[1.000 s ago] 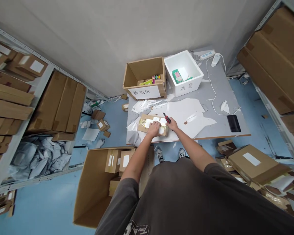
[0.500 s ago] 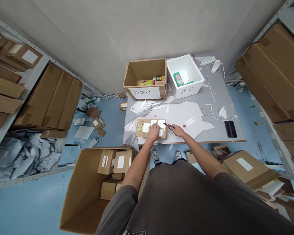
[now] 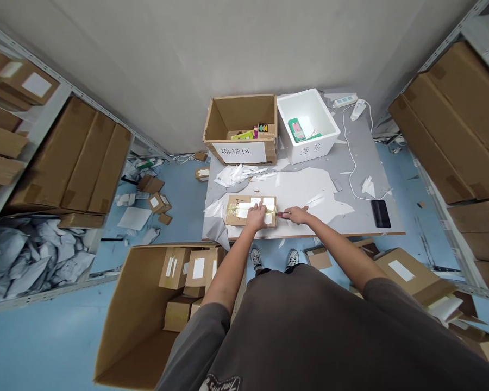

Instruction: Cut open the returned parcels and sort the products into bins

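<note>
A small taped cardboard box (image 3: 240, 217) with white labels lies on the table near its front edge. My left hand (image 3: 256, 216) rests on top of it, right of the middle, with the fingers stretched over the tape and labels. At the box's right end is my right hand (image 3: 296, 214), its fingers wrapped round a red and black utility knife (image 3: 284, 215). The knife points left and its tip meets the box's right end. Whether the blade has gone into the tape cannot be made out.
Behind stand an open carton (image 3: 240, 153) and a white foam box (image 3: 313, 146), both with small packages inside. Paper scraps (image 3: 236, 175) litter the table. A phone (image 3: 380, 214) lies at the right. A large open carton (image 3: 118, 326) with boxes stands front left.
My right hand and the knife have moved from above the box's right part to its right end, slightly lower. My left hand stays on the box.
</note>
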Demonstrator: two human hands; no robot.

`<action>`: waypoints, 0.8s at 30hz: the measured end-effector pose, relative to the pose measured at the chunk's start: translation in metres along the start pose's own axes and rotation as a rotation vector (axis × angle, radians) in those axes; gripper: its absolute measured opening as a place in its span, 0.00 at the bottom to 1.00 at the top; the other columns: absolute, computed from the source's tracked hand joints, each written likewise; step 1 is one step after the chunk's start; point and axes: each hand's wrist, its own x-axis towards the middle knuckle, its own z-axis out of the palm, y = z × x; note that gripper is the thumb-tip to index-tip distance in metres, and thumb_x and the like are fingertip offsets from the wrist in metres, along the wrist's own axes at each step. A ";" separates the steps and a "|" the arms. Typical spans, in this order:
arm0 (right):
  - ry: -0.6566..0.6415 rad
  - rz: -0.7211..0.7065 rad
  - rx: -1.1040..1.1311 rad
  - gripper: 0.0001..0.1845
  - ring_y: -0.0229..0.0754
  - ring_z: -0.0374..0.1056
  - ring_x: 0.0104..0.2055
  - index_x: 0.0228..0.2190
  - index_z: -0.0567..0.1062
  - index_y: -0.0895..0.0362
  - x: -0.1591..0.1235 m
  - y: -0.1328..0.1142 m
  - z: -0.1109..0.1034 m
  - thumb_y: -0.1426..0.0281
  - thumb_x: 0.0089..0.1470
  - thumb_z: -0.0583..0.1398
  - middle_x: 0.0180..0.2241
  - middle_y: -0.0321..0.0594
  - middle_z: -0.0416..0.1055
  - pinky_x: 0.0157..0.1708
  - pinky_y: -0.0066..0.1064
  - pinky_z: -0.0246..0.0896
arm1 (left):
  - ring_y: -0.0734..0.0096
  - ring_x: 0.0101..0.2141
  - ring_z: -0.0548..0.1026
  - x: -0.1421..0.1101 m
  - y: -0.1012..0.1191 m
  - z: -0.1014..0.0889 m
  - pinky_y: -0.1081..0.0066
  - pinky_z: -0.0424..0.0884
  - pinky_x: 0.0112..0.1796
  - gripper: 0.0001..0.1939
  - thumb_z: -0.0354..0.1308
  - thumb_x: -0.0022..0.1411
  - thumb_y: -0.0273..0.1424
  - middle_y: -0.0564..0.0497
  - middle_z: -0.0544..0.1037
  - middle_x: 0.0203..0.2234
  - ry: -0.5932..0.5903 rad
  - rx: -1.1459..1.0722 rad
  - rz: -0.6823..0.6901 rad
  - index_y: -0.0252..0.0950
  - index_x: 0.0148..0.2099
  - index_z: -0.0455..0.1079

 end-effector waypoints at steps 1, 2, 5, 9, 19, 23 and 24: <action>-0.013 -0.010 0.059 0.20 0.41 0.68 0.21 0.39 0.80 0.53 -0.001 -0.001 0.006 0.52 0.70 0.57 0.25 0.37 0.75 0.29 0.30 0.56 | 0.40 0.73 0.56 0.000 -0.001 0.000 0.50 0.61 0.67 0.51 0.82 0.45 0.38 0.33 0.56 0.75 -0.018 -0.005 0.003 0.37 0.67 0.63; -0.021 -0.025 0.101 0.20 0.40 0.66 0.20 0.38 0.80 0.53 -0.003 -0.001 0.013 0.52 0.69 0.57 0.25 0.36 0.74 0.28 0.31 0.56 | 0.40 0.74 0.56 0.000 -0.003 0.001 0.51 0.61 0.67 0.51 0.82 0.45 0.38 0.33 0.55 0.76 -0.034 -0.014 0.009 0.37 0.67 0.64; 0.031 -0.033 0.130 0.21 0.41 0.66 0.21 0.36 0.78 0.54 -0.015 0.010 0.028 0.52 0.69 0.56 0.24 0.36 0.73 0.28 0.30 0.55 | 0.41 0.74 0.54 -0.002 -0.010 0.003 0.54 0.61 0.67 0.52 0.81 0.48 0.41 0.36 0.54 0.77 -0.027 -0.083 0.046 0.38 0.70 0.62; 0.120 -0.017 0.187 0.19 0.43 0.69 0.27 0.37 0.76 0.54 -0.033 0.039 0.034 0.52 0.68 0.56 0.24 0.37 0.73 0.29 0.29 0.54 | 0.50 0.71 0.64 -0.001 -0.017 0.001 0.58 0.67 0.64 0.37 0.62 0.72 0.41 0.40 0.66 0.72 0.063 -0.197 0.003 0.40 0.77 0.55; 0.392 0.075 0.736 0.29 0.42 0.67 0.24 0.35 0.71 0.51 -0.027 0.037 0.055 0.41 0.65 0.48 0.25 0.34 0.71 0.28 0.32 0.66 | 0.43 0.66 0.65 0.044 -0.010 -0.030 0.49 0.67 0.63 0.40 0.72 0.60 0.32 0.38 0.69 0.66 0.026 0.030 -0.015 0.45 0.72 0.64; 0.471 0.053 0.676 0.25 0.43 0.70 0.28 0.38 0.76 0.51 -0.026 0.038 0.061 0.45 0.63 0.52 0.28 0.35 0.73 0.33 0.33 0.68 | 0.35 0.72 0.56 0.050 -0.006 -0.020 0.42 0.60 0.67 0.44 0.67 0.65 0.31 0.31 0.59 0.73 -0.035 0.055 0.029 0.39 0.77 0.54; 0.478 0.043 0.605 0.24 0.44 0.71 0.31 0.40 0.77 0.51 -0.027 0.038 0.061 0.46 0.63 0.53 0.30 0.36 0.74 0.35 0.33 0.67 | 0.33 0.74 0.53 0.048 -0.007 -0.016 0.40 0.58 0.67 0.42 0.64 0.66 0.32 0.30 0.56 0.74 -0.028 0.049 0.043 0.37 0.78 0.53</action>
